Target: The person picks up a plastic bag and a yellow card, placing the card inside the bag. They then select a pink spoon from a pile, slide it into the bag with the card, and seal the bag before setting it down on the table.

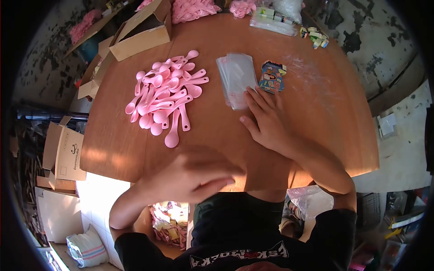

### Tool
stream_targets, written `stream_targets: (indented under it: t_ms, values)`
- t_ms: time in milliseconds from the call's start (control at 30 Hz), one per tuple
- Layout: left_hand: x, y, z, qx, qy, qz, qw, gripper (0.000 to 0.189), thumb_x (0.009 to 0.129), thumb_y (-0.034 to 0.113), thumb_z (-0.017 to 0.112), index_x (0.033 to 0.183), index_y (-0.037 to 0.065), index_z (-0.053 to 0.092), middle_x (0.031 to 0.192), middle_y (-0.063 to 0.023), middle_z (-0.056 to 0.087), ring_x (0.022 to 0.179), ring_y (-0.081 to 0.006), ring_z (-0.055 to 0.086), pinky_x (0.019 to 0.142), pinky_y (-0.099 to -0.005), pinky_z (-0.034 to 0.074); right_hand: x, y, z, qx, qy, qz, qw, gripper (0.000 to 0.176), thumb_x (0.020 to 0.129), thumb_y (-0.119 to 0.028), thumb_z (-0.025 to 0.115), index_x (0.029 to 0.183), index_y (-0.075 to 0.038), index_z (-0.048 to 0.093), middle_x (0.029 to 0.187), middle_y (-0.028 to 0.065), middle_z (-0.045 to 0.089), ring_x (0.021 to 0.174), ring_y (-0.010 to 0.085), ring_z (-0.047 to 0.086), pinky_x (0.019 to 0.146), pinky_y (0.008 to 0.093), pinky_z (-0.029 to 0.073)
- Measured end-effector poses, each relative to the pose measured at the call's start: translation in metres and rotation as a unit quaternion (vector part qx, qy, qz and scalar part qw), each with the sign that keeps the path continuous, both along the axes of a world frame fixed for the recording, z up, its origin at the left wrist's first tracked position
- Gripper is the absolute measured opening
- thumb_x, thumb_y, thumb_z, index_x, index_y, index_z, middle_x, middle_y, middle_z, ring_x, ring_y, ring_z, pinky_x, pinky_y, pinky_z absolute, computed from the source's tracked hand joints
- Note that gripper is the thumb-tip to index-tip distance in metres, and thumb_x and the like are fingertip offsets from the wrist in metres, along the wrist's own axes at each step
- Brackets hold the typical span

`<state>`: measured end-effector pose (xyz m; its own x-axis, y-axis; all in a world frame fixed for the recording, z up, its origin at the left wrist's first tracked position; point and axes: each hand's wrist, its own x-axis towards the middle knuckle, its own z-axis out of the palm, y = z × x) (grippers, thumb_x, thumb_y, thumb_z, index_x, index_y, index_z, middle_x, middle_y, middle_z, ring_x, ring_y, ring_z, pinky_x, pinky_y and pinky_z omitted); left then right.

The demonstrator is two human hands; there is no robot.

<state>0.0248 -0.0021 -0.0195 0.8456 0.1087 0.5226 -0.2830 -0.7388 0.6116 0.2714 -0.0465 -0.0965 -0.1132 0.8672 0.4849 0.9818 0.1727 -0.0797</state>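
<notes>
My right hand (267,119) lies flat on the table with its fingers stretched out. Its fingertips rest at the lower right edge of a fanned stack of clear plastic bags (238,77). Just above those fingertips is a small stack of printed cards (272,76) in blue and yellow. My left hand (194,176) is over the table's front edge, smeared by motion; its thumb and fingers point right, and whether it holds anything cannot be made out. A heap of pink plastic spoons (165,92) lies on the left half of the table, beyond my left hand.
The brown wooden table (325,135) has a curved front edge. Open cardboard boxes (142,34) stand at its back left. Along the back are bags of pink items (194,10), more plastic bags (273,26) and small card bundles (315,37). Below sits a filled box (169,226).
</notes>
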Motion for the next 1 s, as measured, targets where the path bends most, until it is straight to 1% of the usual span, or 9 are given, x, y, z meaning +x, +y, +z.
stream_targets:
  t_ms: [133, 167, 267, 400, 533, 633, 800, 900, 1000]
  values:
    - [0.046, 0.054, -0.028, 0.047, -0.043, 0.165, 0.984, 0.028, 0.079, -0.004, 0.061, 0.106, 0.002, 0.063, 0.101, -0.0146, 0.065, 0.083, -0.031, 0.064, 0.067, -0.0366, 0.051, 0.002, -0.001, 0.004, 0.05, 0.051, 0.019, 0.997, 0.055, 0.088, -0.028, 0.06, 0.129, 0.007, 0.049, 0.138, 0.0196, 0.047, 0.132, 0.0355, 0.04, 0.109, 0.0607, 0.02]
    - [0.053, 0.062, -0.037, 0.049, -0.042, 0.164, 0.984, 0.028, 0.079, -0.004, 0.061, 0.106, 0.002, 0.063, 0.101, -0.0146, 0.065, 0.083, -0.031, 0.064, 0.067, -0.0366, 0.051, 0.002, -0.001, 0.002, 0.051, 0.053, 0.018, 0.997, 0.055, 0.088, -0.028, 0.06, 0.129, 0.007, 0.049, 0.138, 0.0196, 0.047, 0.132, 0.0355, 0.04, 0.109, 0.0607, 0.02]
    - [0.069, 0.079, -0.064, 0.083, 0.041, 0.167, 0.982, 0.044, 0.079, -0.004, 0.058, 0.122, 0.002, 0.052, 0.122, -0.0169, 0.057, 0.112, -0.0333, 0.055, 0.099, -0.0439, 0.042, 0.004, 0.0, -0.001, 0.052, 0.083, 0.041, 0.994, 0.055, 0.088, -0.024, 0.061, 0.13, 0.008, 0.047, 0.138, 0.0211, 0.046, 0.131, 0.0363, 0.04, 0.108, 0.0608, 0.022]
    - [0.073, 0.079, -0.073, 0.181, 0.1, 0.172, 0.963, 0.036, 0.083, 0.007, 0.059, 0.119, 0.004, 0.056, 0.13, -0.0137, 0.054, 0.124, -0.0329, 0.049, 0.109, -0.0548, 0.03, 0.007, 0.0, 0.002, 0.063, 0.148, 0.051, 0.986, 0.056, 0.087, -0.02, 0.061, 0.131, 0.01, 0.045, 0.139, 0.0236, 0.044, 0.128, 0.0387, 0.042, 0.107, 0.0571, 0.026]
    - [0.072, 0.079, -0.072, 0.186, 0.105, 0.183, 0.959, 0.031, 0.085, 0.012, 0.061, 0.115, 0.004, 0.06, 0.127, -0.0141, 0.055, 0.122, -0.0313, 0.049, 0.109, -0.0506, 0.032, 0.007, 0.001, -0.001, 0.06, 0.247, 0.08, 0.964, 0.056, 0.086, -0.016, 0.063, 0.131, 0.01, 0.045, 0.137, 0.0248, 0.045, 0.127, 0.0401, 0.043, 0.106, 0.0494, 0.033]
    - [0.072, 0.08, -0.073, 0.181, 0.101, 0.188, 0.96, 0.032, 0.085, 0.013, 0.061, 0.115, 0.004, 0.06, 0.126, -0.0144, 0.054, 0.121, -0.0323, 0.049, 0.109, -0.0514, 0.032, 0.011, 0.0, -0.002, 0.028, 0.166, 0.08, 0.982, 0.055, 0.085, -0.014, 0.063, 0.13, 0.01, 0.046, 0.136, 0.0248, 0.045, 0.126, 0.0401, 0.044, 0.105, 0.0469, 0.035]
    - [0.072, 0.079, -0.07, 0.181, 0.096, 0.185, 0.961, 0.033, 0.084, 0.012, 0.063, 0.116, 0.004, 0.059, 0.127, -0.0153, 0.054, 0.12, -0.0353, 0.05, 0.109, -0.0519, 0.032, 0.01, 0.001, 0.001, 0.029, 0.174, 0.079, 0.981, 0.053, 0.084, -0.012, 0.063, 0.13, 0.01, 0.047, 0.136, 0.0244, 0.045, 0.125, 0.0403, 0.045, 0.105, 0.0482, 0.036]
    - [0.071, 0.079, -0.071, 0.158, 0.093, 0.192, 0.964, 0.036, 0.082, 0.01, 0.064, 0.116, 0.002, 0.058, 0.123, -0.017, 0.054, 0.117, -0.0381, 0.051, 0.109, -0.0519, 0.033, 0.006, -0.001, 0.003, 0.06, 0.202, 0.091, 0.973, 0.048, 0.084, -0.009, 0.064, 0.127, 0.006, 0.052, 0.132, 0.0206, 0.05, 0.121, 0.0362, 0.05, 0.103, 0.047, 0.038]
    - [0.07, 0.081, -0.072, 0.148, 0.086, 0.197, 0.965, 0.037, 0.079, 0.008, 0.066, 0.114, 0.0, 0.057, 0.117, -0.0183, 0.055, 0.113, -0.039, 0.052, 0.108, -0.0515, 0.034, 0.005, -0.001, 0.001, 0.1, 0.139, 0.136, 0.976, 0.029, 0.081, -0.003, 0.067, 0.11, -0.002, 0.066, 0.112, 0.0096, 0.064, 0.102, 0.0258, 0.062, 0.098, 0.042, 0.044]
